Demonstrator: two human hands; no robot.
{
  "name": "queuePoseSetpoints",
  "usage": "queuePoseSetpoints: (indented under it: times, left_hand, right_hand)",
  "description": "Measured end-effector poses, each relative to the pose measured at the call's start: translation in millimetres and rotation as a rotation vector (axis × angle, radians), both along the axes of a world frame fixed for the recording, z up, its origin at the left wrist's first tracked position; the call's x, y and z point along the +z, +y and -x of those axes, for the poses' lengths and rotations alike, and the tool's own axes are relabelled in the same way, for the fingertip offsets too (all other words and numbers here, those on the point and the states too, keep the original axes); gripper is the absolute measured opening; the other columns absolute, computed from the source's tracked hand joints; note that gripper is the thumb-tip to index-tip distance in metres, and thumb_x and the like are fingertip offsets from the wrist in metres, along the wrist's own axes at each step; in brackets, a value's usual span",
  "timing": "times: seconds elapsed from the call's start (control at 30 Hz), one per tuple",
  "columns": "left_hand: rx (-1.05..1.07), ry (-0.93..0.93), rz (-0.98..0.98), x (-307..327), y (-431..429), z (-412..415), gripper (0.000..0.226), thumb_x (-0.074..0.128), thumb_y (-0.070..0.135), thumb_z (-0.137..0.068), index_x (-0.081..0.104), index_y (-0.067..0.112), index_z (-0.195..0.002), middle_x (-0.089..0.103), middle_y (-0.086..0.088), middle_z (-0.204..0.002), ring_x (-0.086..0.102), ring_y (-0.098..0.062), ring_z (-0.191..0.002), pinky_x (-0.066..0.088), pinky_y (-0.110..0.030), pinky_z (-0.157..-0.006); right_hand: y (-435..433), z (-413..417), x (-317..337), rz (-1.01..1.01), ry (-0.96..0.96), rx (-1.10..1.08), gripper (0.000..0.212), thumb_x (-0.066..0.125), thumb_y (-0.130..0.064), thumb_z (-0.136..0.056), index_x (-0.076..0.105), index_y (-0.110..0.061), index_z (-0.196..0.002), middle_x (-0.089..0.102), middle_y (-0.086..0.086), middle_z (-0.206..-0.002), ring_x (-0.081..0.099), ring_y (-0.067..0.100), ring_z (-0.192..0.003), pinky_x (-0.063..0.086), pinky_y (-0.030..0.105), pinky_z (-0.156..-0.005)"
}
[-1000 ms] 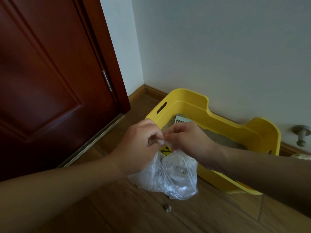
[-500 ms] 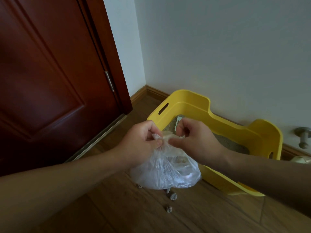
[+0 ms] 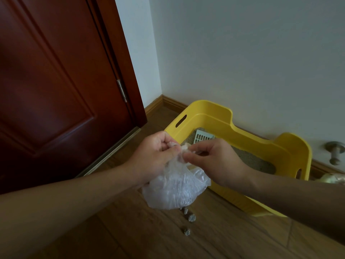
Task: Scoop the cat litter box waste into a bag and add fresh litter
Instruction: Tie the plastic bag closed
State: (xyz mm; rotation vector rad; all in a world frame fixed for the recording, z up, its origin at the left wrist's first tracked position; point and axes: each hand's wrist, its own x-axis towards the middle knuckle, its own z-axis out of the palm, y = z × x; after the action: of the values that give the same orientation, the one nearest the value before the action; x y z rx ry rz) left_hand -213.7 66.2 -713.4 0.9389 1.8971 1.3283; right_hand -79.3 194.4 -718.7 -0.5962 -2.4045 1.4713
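Left hand (image 3: 155, 156) and right hand (image 3: 211, 161) both pinch the crinkly clear plastic bag (image 3: 175, 189) at its gathered neck — sealing waste inside, likely — beside the yellow plastic litter box (image 3: 242, 128).

L hand (image 3: 155, 156) & R hand (image 3: 214, 161) both pinch the gathered neck of a clear plastic bag (image 3: 175, 189), fingertips meeting at its twisted top. The bag hangs just below both hands, bulging w/ pale contents. Three small grey litter clumps (image 3: 192, 217) lie on the wood floor (image 3: 224, 232) right under it. A yellow litter box (image 3: 211, 107) sits just beyond the R hand, against the wall. It holds grey litter (image 3: 252, 161) & a white slotted scoop (image 3: 203, 137) just past the fingertips. A dark red door (image 3: 56, 90) stands well off on the L hand's side.
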Motion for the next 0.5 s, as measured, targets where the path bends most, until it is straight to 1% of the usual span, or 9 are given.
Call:
queuePoseSetpoints:
  times: [0.03, 0.07, 0.13, 0.2, 0.33, 0.4, 0.5]
  left_hand:
    - [0.001, 0.001, -0.003, 0.6, -0.1, 0.4, 0.008, 0.061, 0.012, -0.095, 0.062, 0.004, -0.097, 0.072, -0.017, -0.085, 0.068, -0.02, -0.076, 0.055, -0.032, -0.068]
    - [0.0, 0.005, -0.005, 1.4, 0.0, 0.8, 0.008, 0.061, 0.012, -0.095, 0.062, 0.004, -0.097, 0.072, -0.015, -0.083, 0.068, -0.019, -0.075, 0.055, -0.031, -0.068]
    - [0.007, 0.03, -0.006, 3.3, -0.5, 1.9, 0.009, 0.061, 0.013, -0.095, 0.063, 0.005, -0.092, 0.07, -0.007, -0.075, 0.066, -0.012, -0.069, 0.054, -0.025, -0.063]
    - [0.022, 0.046, -0.008, 5.4, -1.3, 3.5, 0.011, 0.061, 0.014, -0.095, 0.062, 0.008, -0.086, 0.067, -0.004, -0.07, 0.062, -0.011, -0.065, 0.052, -0.024, -0.062]
    - [0.01, 0.093, -0.024, 6.3, -3.2, 7.8, 0.015, 0.06, 0.013, -0.096, 0.06, 0.002, -0.085, 0.066, -0.025, -0.075, 0.058, -0.023, -0.065, 0.05, -0.04, -0.065]
    - [0.013, 0.149, -0.028, 5.5, -3.5, 9.9, 0.016, 0.062, 0.014, -0.095, 0.06, 0.007, -0.081, 0.066, -0.023, -0.073, 0.06, -0.024, -0.064, 0.052, -0.044, -0.066]
    - [0.073, 0.266, -0.002, 3.0, -3.8, 15.8, 0.017, 0.065, 0.017, -0.093, 0.061, 0.015, -0.077, 0.07, -0.013, -0.073, 0.067, -0.027, -0.069, 0.056, -0.048, -0.065]
  right_hand:
    - [0.6, 0.0, 0.7, -0.004, 0.016, -0.016, 0.02, 0.07, -0.032, -0.088, 0.078, -0.013, -0.085, 0.067, -0.006, -0.06, 0.05, 0.002, -0.04, 0.035, 0.011, -0.041]
    - [1.0, 0.1, 1.6, -0.006, 0.026, -0.031, 0.018, 0.07, -0.027, -0.089, 0.078, -0.011, -0.084, 0.065, -0.01, -0.056, 0.052, 0.0, -0.04, 0.035, 0.01, -0.041]
    - [1.7, 1.8, 3.1, -0.029, 0.028, -0.044, 0.017, 0.07, -0.025, -0.089, 0.076, -0.011, -0.083, 0.065, -0.009, -0.059, 0.058, -0.001, -0.046, 0.039, 0.009, -0.044]
    - [3.3, 4.1, 4.5, -0.103, 0.01, -0.042, 0.017, 0.068, -0.027, -0.091, 0.072, -0.014, -0.081, 0.065, -0.008, -0.063, 0.06, 0.0, -0.052, 0.041, 0.01, -0.047]
    - [8.4, 5.1, 7.0, -0.259, 0.008, -0.026, 0.013, 0.066, -0.025, -0.091, 0.068, -0.019, -0.08, 0.062, -0.009, -0.068, 0.058, 0.001, -0.063, 0.043, 0.014, -0.053]
    - [9.7, 4.5, 8.1, -0.286, 0.001, -0.02, 0.01, 0.065, -0.024, -0.091, 0.069, -0.019, -0.083, 0.064, -0.008, -0.071, 0.059, 0.002, -0.069, 0.047, 0.018, -0.058]
    - [13.4, 1.2, 8.8, -0.303, -0.042, -0.022, 0.011, 0.064, -0.022, -0.092, 0.07, -0.019, -0.083, 0.065, -0.005, -0.072, 0.058, 0.007, -0.069, 0.05, 0.028, -0.062]
